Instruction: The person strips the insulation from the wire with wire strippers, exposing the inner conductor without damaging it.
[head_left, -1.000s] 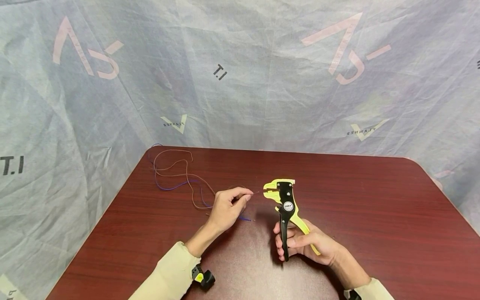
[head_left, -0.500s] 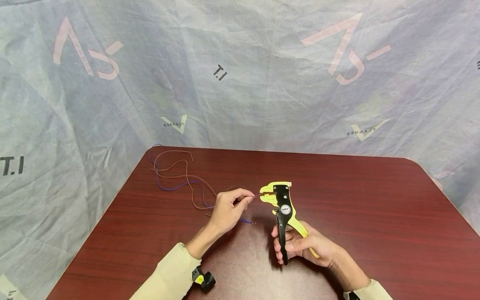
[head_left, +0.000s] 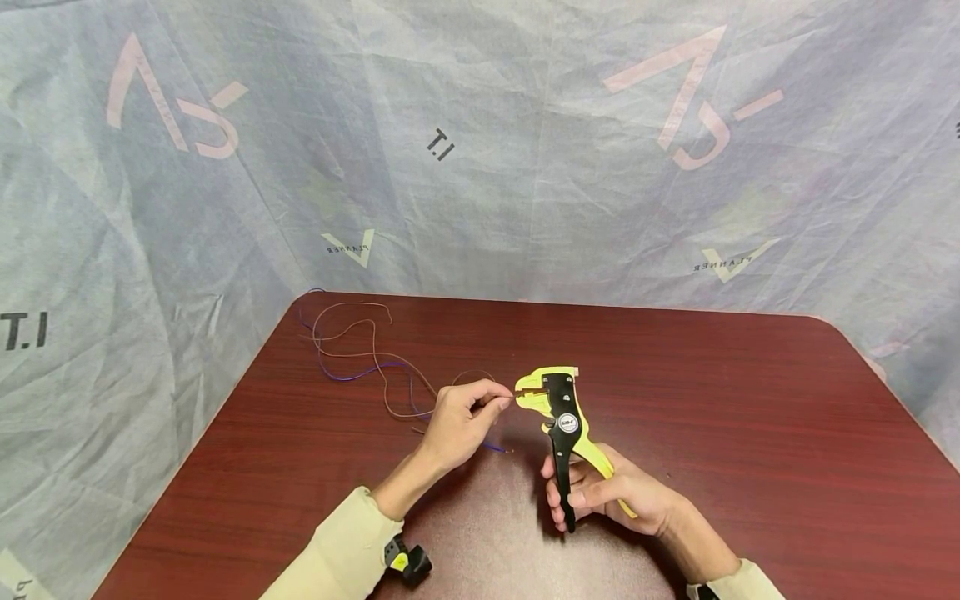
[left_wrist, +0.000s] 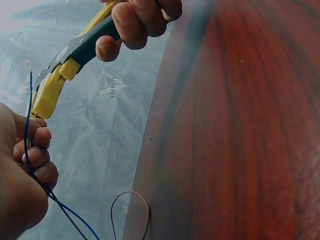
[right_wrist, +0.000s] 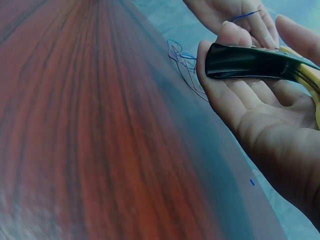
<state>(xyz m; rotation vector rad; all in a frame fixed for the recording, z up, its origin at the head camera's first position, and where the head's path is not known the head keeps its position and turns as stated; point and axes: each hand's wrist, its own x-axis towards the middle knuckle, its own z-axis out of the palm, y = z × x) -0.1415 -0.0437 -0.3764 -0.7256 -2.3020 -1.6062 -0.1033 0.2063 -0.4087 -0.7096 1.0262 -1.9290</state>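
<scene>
My left hand (head_left: 459, 421) pinches the end of a thin brown wire between thumb and forefinger, fingertips right at the mouth of the wire stripper (head_left: 567, 422). This tool has a yellow head and one black and one yellow handle. My right hand (head_left: 630, 492) holds it upright by its handles, which stand spread apart, its mouth facing left. In the right wrist view the black handle (right_wrist: 250, 62) lies across the fingers. A blue wire (left_wrist: 30, 95) with a bared copper end runs past the left hand in the left wrist view.
Loose loops of brown wire (head_left: 375, 350) and blue wire spread over the left part of the dark red table (head_left: 750, 417). A small blue snippet (right_wrist: 252, 182) lies on the table in the right wrist view. A grey printed cloth (head_left: 525, 167) hangs behind and beside the table.
The wire stripper has moved left and slightly down to the left hand's fingertips, its mouth now over the wire end. The left hand has barely shifted.
</scene>
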